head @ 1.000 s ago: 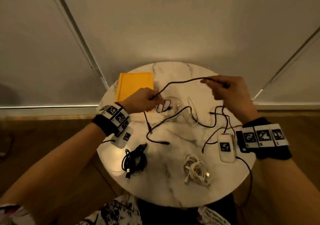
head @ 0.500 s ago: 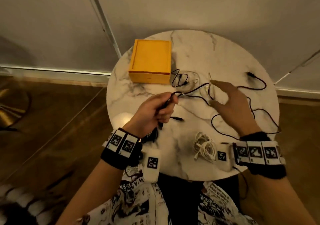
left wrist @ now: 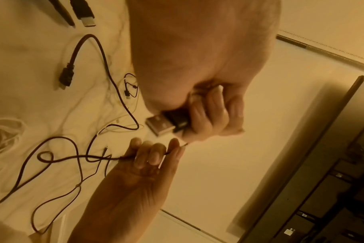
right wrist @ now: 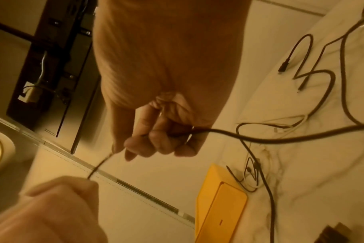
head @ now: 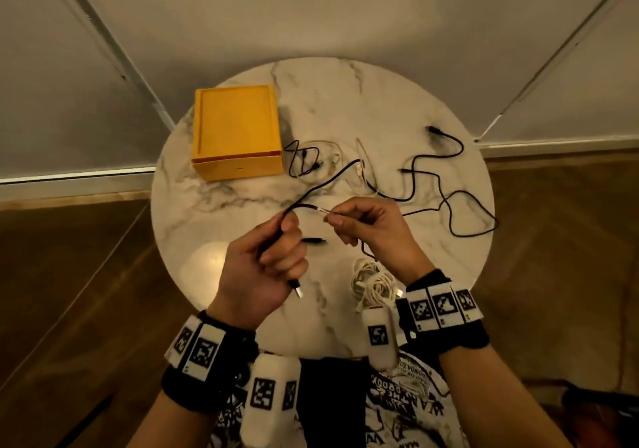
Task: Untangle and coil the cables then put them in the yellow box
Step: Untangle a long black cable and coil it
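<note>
My left hand (head: pixel 273 257) is curled round the USB end of a thin black cable (head: pixel 427 202); the plug (left wrist: pixel 160 125) sticks out below my fingers. A short way along the same cable my right hand (head: pixel 359 221) pinches it, and the rest trails in loops over the right half of the round marble table (head: pixel 345 95). The closed yellow box (head: pixel 237 129) stands at the table's back left. Beside the box lies a small tangle of black and white cable (head: pixel 311 160). A coiled white cable (head: pixel 373 281) lies near the front edge, by my right wrist.
In the left wrist view a thicker black cable with a plug (left wrist: pixel 66 78) lies on the table. Pale wall panels (head: pixel 311 12) stand behind the table and wooden floor (head: pixel 69 275) surrounds it. A dark cabinet (right wrist: pixel 52 65) shows in the right wrist view.
My right hand went from open above the table to pinching the black cable close to my left hand. My left hand pulled nearer me with the plug end. The head view shifted.
</note>
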`<state>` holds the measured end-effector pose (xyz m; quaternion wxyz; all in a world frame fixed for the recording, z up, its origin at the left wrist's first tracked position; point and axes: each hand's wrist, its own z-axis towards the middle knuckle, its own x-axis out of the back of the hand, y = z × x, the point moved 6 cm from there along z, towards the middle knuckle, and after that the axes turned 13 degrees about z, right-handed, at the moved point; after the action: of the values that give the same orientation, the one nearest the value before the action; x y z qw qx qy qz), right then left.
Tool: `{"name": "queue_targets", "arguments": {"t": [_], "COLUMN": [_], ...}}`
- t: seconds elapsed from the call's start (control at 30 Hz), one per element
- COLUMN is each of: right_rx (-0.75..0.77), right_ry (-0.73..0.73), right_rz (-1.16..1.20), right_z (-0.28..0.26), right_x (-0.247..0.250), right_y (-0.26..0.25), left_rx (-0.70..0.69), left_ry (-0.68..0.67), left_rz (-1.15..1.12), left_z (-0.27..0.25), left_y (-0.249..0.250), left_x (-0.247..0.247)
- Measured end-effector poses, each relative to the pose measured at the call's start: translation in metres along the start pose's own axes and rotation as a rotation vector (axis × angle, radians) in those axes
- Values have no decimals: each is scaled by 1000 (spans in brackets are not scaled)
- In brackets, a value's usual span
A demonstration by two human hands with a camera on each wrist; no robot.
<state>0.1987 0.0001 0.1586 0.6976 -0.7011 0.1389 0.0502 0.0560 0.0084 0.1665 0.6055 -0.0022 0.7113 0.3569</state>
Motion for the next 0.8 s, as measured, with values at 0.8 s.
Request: {"name": "queue_targets", "arguments": {"t": [0.8], "right_rx": [-198], "right_ry": [-194], "right_rz": [-42], "right_z": [13], "right_x": [-5], "right_y": [-25], "left_rx": [119], "left_ry": [329], "left_rz": [1296], "left_z": [10], "left_y": [18], "left_x": [25]}}
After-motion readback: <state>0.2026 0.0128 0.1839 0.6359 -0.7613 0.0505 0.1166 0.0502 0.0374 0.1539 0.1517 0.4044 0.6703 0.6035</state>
